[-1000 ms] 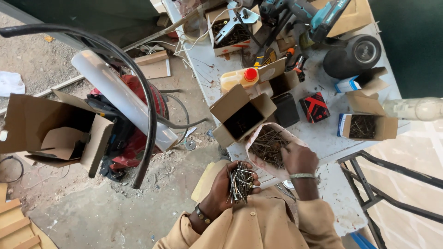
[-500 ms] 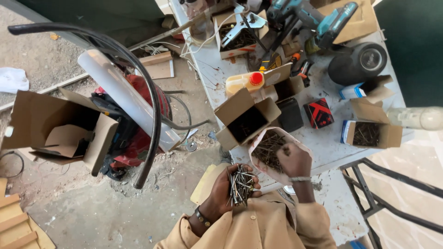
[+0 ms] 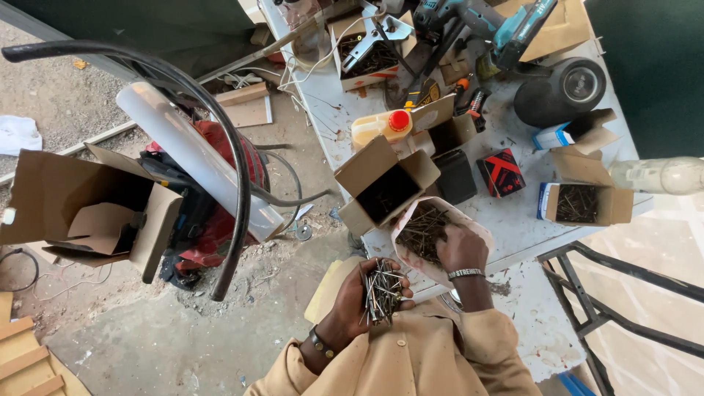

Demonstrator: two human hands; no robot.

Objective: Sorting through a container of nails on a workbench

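My left hand (image 3: 357, 302) is cupped against my chest and holds a thick bundle of nails (image 3: 382, 290), points up. My right hand (image 3: 460, 248) reaches into a pale paper bag (image 3: 402, 220) full of loose nails (image 3: 419, 227) at the near edge of the white table (image 3: 506, 216). Its fingers are down among the nails; what they pinch is hidden. A metal bracelet sits on my right wrist, a watch on my left.
An open cardboard box (image 3: 386, 187) stands just behind the bag. Farther back are a yellow bottle with a red cap (image 3: 381, 126), a red-black box (image 3: 501, 171), a box of nails (image 3: 583, 199), a power drill (image 3: 506, 26) and a wheel (image 3: 561, 89). Left: black hose (image 3: 235, 147), large carton (image 3: 81, 202).
My right hand has shifted slightly within the bag, digging among the loose nails. My left hand keeps the bundle in the same place. The view wobbled a little.
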